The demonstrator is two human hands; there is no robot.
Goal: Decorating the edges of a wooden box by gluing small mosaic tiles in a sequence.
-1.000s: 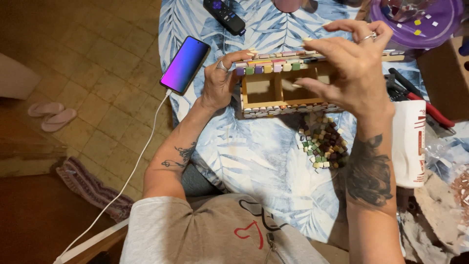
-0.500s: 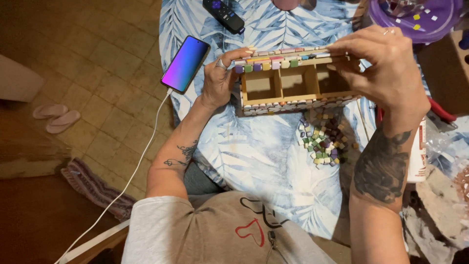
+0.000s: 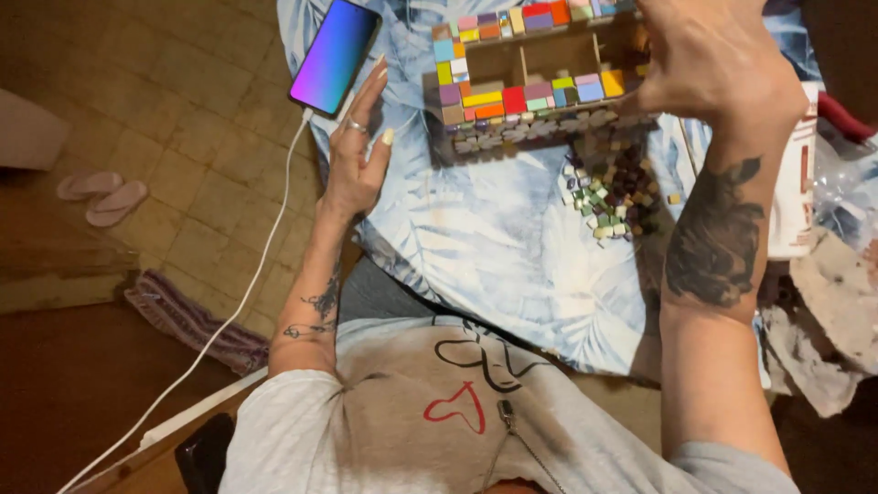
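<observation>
Worn tan tiled floor (image 3: 165, 119), leaf-print tablecloth (image 3: 494, 247), dim warm light

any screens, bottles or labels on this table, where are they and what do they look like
phone: table's top left corner by the left hand, lit screen fading blue to purple-pink, white cable plugged in
white bottle: right edge, beside the right forearm, reddish-brown label strip, partly hidden
no other screens or signs
</observation>
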